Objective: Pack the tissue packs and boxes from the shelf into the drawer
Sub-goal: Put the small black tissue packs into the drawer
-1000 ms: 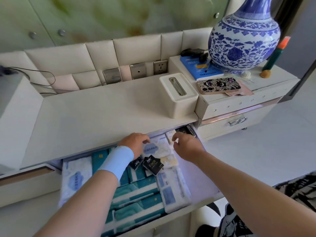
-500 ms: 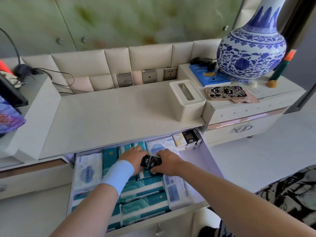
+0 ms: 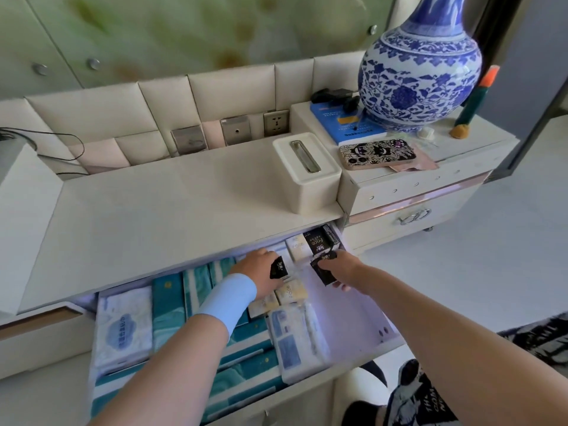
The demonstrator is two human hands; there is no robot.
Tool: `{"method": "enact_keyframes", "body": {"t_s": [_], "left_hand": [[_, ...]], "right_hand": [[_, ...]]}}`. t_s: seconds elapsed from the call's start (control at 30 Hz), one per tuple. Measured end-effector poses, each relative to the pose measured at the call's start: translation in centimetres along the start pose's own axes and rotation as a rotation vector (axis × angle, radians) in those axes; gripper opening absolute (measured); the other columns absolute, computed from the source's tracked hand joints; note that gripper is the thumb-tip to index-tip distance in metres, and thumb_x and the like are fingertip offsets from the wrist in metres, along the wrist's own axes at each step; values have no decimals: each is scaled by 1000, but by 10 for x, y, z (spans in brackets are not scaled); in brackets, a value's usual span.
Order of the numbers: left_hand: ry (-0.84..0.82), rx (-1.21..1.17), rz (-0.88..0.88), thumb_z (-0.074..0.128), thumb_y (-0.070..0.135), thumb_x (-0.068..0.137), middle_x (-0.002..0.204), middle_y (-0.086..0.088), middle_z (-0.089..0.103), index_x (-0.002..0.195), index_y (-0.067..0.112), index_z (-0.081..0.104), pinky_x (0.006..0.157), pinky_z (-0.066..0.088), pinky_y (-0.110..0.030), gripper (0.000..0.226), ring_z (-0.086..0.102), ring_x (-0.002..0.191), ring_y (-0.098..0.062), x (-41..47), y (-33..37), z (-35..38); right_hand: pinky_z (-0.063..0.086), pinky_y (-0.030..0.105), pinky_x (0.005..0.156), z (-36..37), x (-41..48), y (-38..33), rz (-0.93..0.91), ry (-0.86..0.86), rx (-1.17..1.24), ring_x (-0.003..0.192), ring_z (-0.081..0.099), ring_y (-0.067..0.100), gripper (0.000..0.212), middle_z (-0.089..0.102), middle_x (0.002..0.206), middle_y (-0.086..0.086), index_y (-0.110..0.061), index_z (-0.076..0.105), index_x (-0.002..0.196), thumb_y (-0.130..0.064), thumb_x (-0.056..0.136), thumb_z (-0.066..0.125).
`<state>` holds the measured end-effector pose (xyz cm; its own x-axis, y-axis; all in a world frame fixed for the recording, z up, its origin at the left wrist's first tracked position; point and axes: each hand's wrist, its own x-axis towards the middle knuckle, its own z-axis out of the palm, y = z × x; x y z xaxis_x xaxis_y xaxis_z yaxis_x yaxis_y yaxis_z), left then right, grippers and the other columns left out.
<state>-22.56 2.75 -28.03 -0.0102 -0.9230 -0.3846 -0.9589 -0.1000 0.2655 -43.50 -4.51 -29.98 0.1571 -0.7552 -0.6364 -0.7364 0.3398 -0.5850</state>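
The open drawer [image 3: 373,321] under the white shelf [image 3: 172,210] holds teal tissue packs [image 3: 167,315], a white-and-blue soft pack [image 3: 123,325] at the left, a long white pack [image 3: 295,342] at the right, and small cream packs [image 3: 290,295]. More small cream and black packs [image 3: 313,242] stand at the drawer's back right. My left hand [image 3: 261,272] grips a small black tissue pack [image 3: 279,269] over the drawer's middle. My right hand [image 3: 341,269] holds another small black pack [image 3: 324,269] just to the right. A white tissue box [image 3: 307,173] stands on the shelf.
A raised side cabinet [image 3: 430,186] at the right carries a blue-and-white vase [image 3: 419,75], a blue book [image 3: 344,124], a patterned phone case [image 3: 376,155] and an orange-capped green bottle [image 3: 476,99]. Wall sockets [image 3: 235,130] sit behind the shelf. A cable [image 3: 61,142] runs at the left.
Both hands have moved apart and toward the drawer's back right, each now holding one of the small black packs that were together between them.
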Motion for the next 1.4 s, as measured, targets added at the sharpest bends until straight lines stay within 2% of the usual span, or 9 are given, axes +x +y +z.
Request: {"method": "enact_keyframes", "body": {"t_s": [0.13,0.3,0.43,0.6,0.77,0.97,1.1,1.27,1.4], "left_hand": [[-131,214,2,58,55,87,144,-1,38,143,39,35,96,46,-42,62,36,132,-25,8,-1,7],[-62,166,60,59,49,85,141,2,40,141,40,40,98,44,-40,60,37,132,-23,14,2,5],[-104,200,104,62,40,84,133,2,42,140,44,42,97,44,-39,59,35,130,-22,13,-3,11],[-46,17,-7,63,43,82,142,4,43,141,39,41,100,43,-38,63,39,132,-21,3,-24,1],[-28,-53,-47,73,46,75,131,10,51,129,39,46,90,47,-32,60,50,116,-15,-19,-38,0],[-87,-32,131,71,11,81,137,1,41,126,40,59,110,34,-37,55,33,133,-23,-27,-32,20],[117,92,112,58,-12,78,146,4,33,125,40,61,109,31,-31,70,28,136,-26,-30,-38,18],[241,-120,-44,58,11,86,137,8,39,134,37,53,108,34,-33,54,32,132,-19,-31,-51,15],[217,-40,-48,69,41,83,133,7,40,136,36,48,101,41,-36,57,37,126,-18,-29,-56,18]], "right_hand": [[42,23,57,11,10,14,-37,-32,-176,67,53,17,14,58,88,6,-14,55,101,-28,96,56],[46,32,78,23,20,16,-46,-7,-118,86,55,22,15,61,96,6,-16,59,96,-30,92,57],[45,35,68,25,9,0,-202,229,-23,81,61,26,23,65,84,6,-17,57,88,-39,87,50],[42,33,60,22,-6,-18,-311,134,139,65,55,20,28,62,71,5,-10,56,77,-35,89,56],[47,33,61,26,-15,-17,-204,271,-95,70,61,20,32,65,78,2,-14,59,91,-45,88,49],[48,33,61,31,-30,-22,-285,421,-104,71,60,22,29,63,75,2,-15,56,87,-42,90,47],[49,34,70,47,-29,-42,-293,268,13,81,62,23,29,66,84,3,-14,60,93,-42,92,52],[50,32,72,77,-13,-56,-159,114,123,90,64,25,47,68,107,12,-9,60,121,-46,93,55],[47,30,67,85,-9,-66,-114,96,185,75,55,18,42,63,92,7,-5,59,115,-42,97,55]]}}
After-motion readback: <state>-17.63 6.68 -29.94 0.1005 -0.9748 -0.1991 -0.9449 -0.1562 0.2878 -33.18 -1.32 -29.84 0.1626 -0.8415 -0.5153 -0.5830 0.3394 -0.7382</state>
